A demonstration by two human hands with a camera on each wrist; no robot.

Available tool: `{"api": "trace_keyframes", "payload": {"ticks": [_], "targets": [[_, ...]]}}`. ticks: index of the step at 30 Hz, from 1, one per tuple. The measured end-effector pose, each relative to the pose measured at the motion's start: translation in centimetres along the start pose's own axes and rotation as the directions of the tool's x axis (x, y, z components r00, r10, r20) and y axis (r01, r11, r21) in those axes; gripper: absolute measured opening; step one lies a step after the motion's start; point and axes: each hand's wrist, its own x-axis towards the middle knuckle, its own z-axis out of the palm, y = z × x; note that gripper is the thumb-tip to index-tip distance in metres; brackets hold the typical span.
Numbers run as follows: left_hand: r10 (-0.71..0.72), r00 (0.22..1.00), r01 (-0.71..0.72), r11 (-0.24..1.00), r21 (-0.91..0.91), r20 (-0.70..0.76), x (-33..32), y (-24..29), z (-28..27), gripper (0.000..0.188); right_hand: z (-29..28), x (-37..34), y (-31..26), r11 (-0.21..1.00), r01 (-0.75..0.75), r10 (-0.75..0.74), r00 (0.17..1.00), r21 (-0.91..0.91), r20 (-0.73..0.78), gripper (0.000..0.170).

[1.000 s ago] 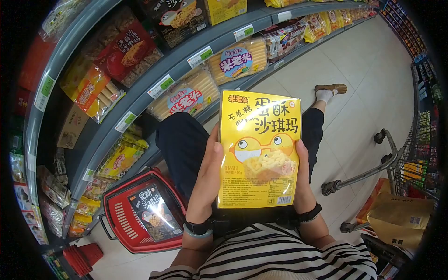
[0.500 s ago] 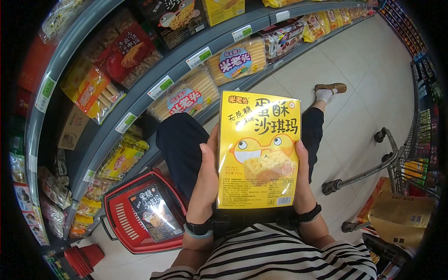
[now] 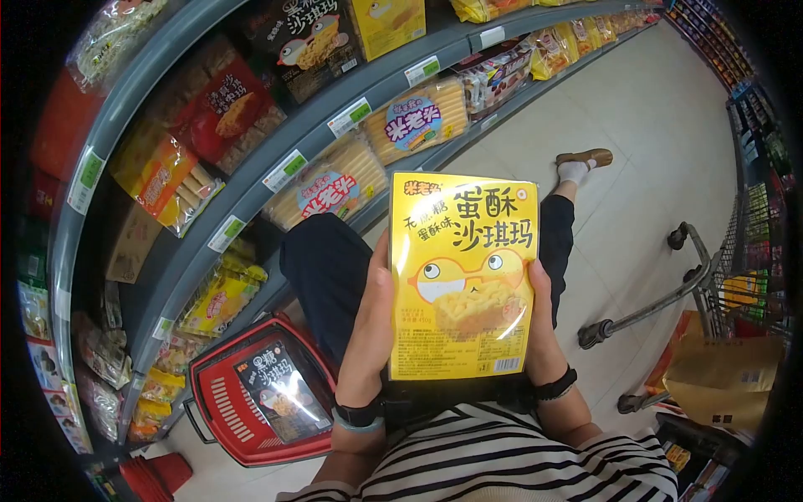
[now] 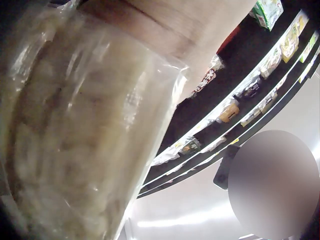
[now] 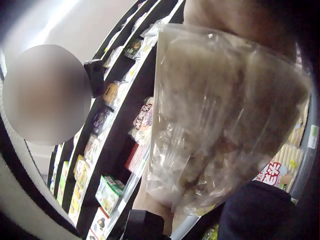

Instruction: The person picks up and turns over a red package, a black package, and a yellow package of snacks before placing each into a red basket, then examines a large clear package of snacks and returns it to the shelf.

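Both hands hold a yellow pack of sachima (image 3: 464, 276) upright in front of the striped shirt, its printed face turned up to the head camera. The left hand (image 3: 368, 322) grips its left edge, thumb along the side and fingers hidden behind. On the opposite edge, the right hand (image 3: 544, 326) grips with its thumb near the middle of the side. From below, the left wrist view shows the clear wrapping of the sachima pack (image 4: 75, 125) with pale pieces inside. The same wrapped underside (image 5: 220, 115) fills much of the right wrist view.
A red shopping basket (image 3: 242, 443) with a black sachima pack (image 3: 283, 393) in it stands on the floor at lower left. Curved shelves (image 3: 335, 125) of packaged snacks run along the left and top. At right stands a cart (image 3: 644, 314) near a brown paper bag (image 3: 723, 376).
The head view has shifted slightly, so shelves, basket and pack appear moved. The left thumb lifted a little from the pack's edge, then came back against it. Both hands keep their hold.
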Motion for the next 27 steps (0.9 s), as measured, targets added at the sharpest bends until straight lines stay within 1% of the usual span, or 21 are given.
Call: {"api": "trace_keyframes", "payload": {"ticks": [1, 5, 7, 8, 11, 14, 16, 17, 19, 20, 21, 23, 24, 25, 27], "targets": [[0.013, 1.0, -0.012, 0.998, 0.056, -0.013, -0.2, 0.1, -0.1, 0.06, 0.0, 0.0, 0.1, 1.0, 0.021, -0.02, 1.0, -0.013, 0.013, 0.056], [0.035, 0.999, -0.036, 0.998, 0.043, 0.015, -0.9, 0.7, -0.3, 0.056, 0.1, -0.5, 0.3, 0.999, 0.043, -0.042, 0.998, -0.032, 0.038, 0.056], [0.021, 0.999, -0.02, 0.999, 0.038, -0.032, -1.6, 1.3, -0.2, 0.054, 0.4, -1.0, 0.5, 0.997, 0.057, -0.055, 0.998, -0.051, 0.039, 0.056], [0.033, 0.999, -0.032, 0.999, 0.034, -0.022, -2.0, 1.6, -0.3, 0.054, 0.8, -1.3, 0.5, 0.996, 0.071, -0.069, 0.997, -0.057, 0.044, 0.056], [0.042, 0.998, -0.043, 0.999, -0.011, -0.037, -3.0, 2.5, -0.5, 0.052, 1.9, -2.2, 0.4, 0.982, 0.135, -0.125, 0.989, -0.13, 0.08, 0.055], [0.127, 0.992, -0.127, 0.991, -0.054, -0.001, -3.8, 3.1, -0.9, 0.051, 2.2, -2.4, 0.7, 0.978, 0.161, -0.14, 0.978, -0.135, 0.152, 0.052], [0.121, 0.992, -0.123, 0.988, -0.093, -0.026, -4.0, 3.7, -1.0, 0.052, 2.6, -2.0, 0.6, 0.98, 0.143, -0.122, 0.982, -0.142, 0.145, 0.049], [0.148, 0.989, -0.148, 0.984, -0.094, -0.011, -4.0, 4.1, -1.0, 0.052, 3.1, -1.8, 0.3, 0.975, 0.169, -0.145, 0.976, -0.146, 0.164, 0.049], [0.169, 0.985, -0.173, 0.971, -0.167, -0.038, -3.9, 4.5, -1.1, 0.053, 3.9, -1.1, 0.2, 0.972, 0.151, -0.119, 0.977, -0.181, 0.177, 0.044], [0.171, 0.983, -0.179, 0.971, -0.159, -0.064, -3.8, 4.3, -1.2, 0.054, 3.6, -0.5, 0.2, 0.957, 0.168, -0.124, 0.974, -0.238, 0.191, 0.042], [0.191, 0.98, -0.197, 0.968, -0.155, -0.055, -3.5, 4.1, -1.4, 0.054, 3.7, -0.1, 0.1, 0.954, 0.187, -0.139, 0.968, -0.235, 0.208, 0.042], [0.158, 0.981, -0.175, 0.969, -0.173, -0.109, -2.8, 3.7, -1.6, 0.055, 4.0, 0.7, 0.0, 0.964, 0.105, -0.06, 0.98, -0.244, 0.188, 0.042], [0.119, 0.984, -0.141, 0.974, -0.176, -0.13, -2.5, 3.3, -1.8, 0.055, 4.6, 0.8, -0.1, 0.966, 0.12, -0.081, 0.981, -0.227, 0.174, 0.043], [0.126, 0.984, -0.147, 0.974, -0.171, -0.127, -2.2, 2.9, -1.9, 0.055, 4.4, 1.3, -0.1, 0.967, 0.126, -0.086, 0.98, -0.223, 0.181, 0.043], [0.001, 0.985, -0.034, 0.981, -0.191, -0.17, -1.3, 2.0, -2.3, 0.055, 3.7, 2.5, -0.1, 0.971, 0.037, -0.007, 0.992, -0.236, 0.128, 0.043]]}}
